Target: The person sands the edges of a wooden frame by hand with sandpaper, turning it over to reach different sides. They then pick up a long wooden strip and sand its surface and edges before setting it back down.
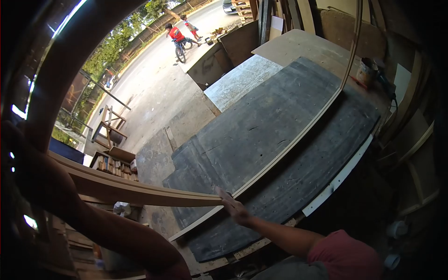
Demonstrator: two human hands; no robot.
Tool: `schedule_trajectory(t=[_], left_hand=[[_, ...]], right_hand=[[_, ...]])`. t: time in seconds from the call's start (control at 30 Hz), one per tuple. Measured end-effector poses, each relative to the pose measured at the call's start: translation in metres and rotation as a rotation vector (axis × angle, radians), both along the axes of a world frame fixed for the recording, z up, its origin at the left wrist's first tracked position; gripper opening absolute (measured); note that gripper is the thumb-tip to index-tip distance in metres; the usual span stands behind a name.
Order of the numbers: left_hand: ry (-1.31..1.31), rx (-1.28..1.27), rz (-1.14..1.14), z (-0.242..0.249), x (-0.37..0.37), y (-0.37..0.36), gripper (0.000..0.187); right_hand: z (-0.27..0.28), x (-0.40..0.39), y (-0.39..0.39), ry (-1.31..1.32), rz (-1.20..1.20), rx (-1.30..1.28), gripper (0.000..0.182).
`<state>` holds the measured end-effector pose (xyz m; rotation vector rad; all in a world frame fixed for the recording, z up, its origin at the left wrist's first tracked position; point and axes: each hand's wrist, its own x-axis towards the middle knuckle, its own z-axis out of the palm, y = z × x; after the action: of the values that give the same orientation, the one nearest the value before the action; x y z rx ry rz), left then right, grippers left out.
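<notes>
A long, grooved wooden board [140, 190] stretches from the left side to the middle of the head view, above the workbench. My right hand [236, 211] is at its near end, fingers against the end face and edge. Raised at the far left, my left hand [21, 144] is in deep shadow beside the board's other end and a brown upright piece [58, 70]; its fingers are hidden in the dark. Below the right hand, a long thin wooden strip [284, 161] lies across the dark sheet [252, 135] covering the bench.
A can [366, 70] and a power tool [383, 84] sit at the bench's far right corner. Boards [298, 16] lean behind it. A box of wood offcuts [112, 165] and a wooden stand [111, 126] are at left. Outside, a person sits on a bicycle [180, 51], another person [190, 28] nearby.
</notes>
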<state>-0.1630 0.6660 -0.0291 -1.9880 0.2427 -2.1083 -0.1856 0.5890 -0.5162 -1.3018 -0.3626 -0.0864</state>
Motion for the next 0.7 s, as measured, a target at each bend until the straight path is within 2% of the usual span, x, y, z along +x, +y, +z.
schedule_trajectory(t=[0.03,0.07,0.13,0.2,0.3,0.37,0.4,0.43,0.53,0.6,0.63,0.67,0.7], left_hand=[[-0.020,0.019,0.017,0.000,0.001,0.002,0.061],[-0.047,0.038,0.031,0.001,0.002,0.004,0.061],[-0.118,0.123,0.083,0.002,0.003,0.009,0.062],[-0.208,0.225,0.147,0.004,0.006,0.017,0.063],[-0.171,0.169,0.082,0.003,0.004,0.011,0.062],[-0.123,0.072,0.041,0.002,0.002,0.010,0.061],[-0.110,0.040,0.037,0.001,0.002,0.012,0.059],[-0.099,0.017,0.042,0.001,0.002,0.013,0.058],[-0.084,-0.032,0.045,0.001,0.001,0.018,0.055],[-0.075,-0.056,0.046,0.001,0.000,0.020,0.053],[-0.073,-0.069,0.049,-0.001,0.000,0.021,0.052],[-0.070,-0.077,0.047,-0.001,0.000,0.022,0.051],[-0.067,-0.084,0.050,-0.001,0.001,0.023,0.050]], right_hand=[[-0.012,-0.005,0.001,0.110,-0.010,0.012,0.052],[0.005,-0.004,0.000,0.104,-0.017,0.013,0.052],[0.091,-0.010,-0.010,0.042,0.146,0.298,0.054],[0.162,-0.014,-0.024,-0.439,0.036,0.040,0.057],[0.147,-0.011,-0.015,-0.533,-0.009,-0.013,0.063],[0.080,-0.006,-0.012,-0.415,-0.061,0.001,0.075],[0.034,-0.003,-0.008,-0.255,-0.025,0.041,0.076],[-0.001,-0.005,-0.004,-0.097,-0.066,-0.048,0.074],[-0.016,-0.002,0.003,-0.026,-0.164,-0.160,0.070],[0.066,-0.016,-0.008,-0.055,-0.123,-0.097,0.070],[0.105,-0.024,-0.015,-0.205,-0.107,-0.037,0.070],[0.122,-0.028,-0.017,-0.347,-0.088,0.027,0.070],[0.114,-0.027,-0.016,-0.344,-0.087,0.028,0.070]])
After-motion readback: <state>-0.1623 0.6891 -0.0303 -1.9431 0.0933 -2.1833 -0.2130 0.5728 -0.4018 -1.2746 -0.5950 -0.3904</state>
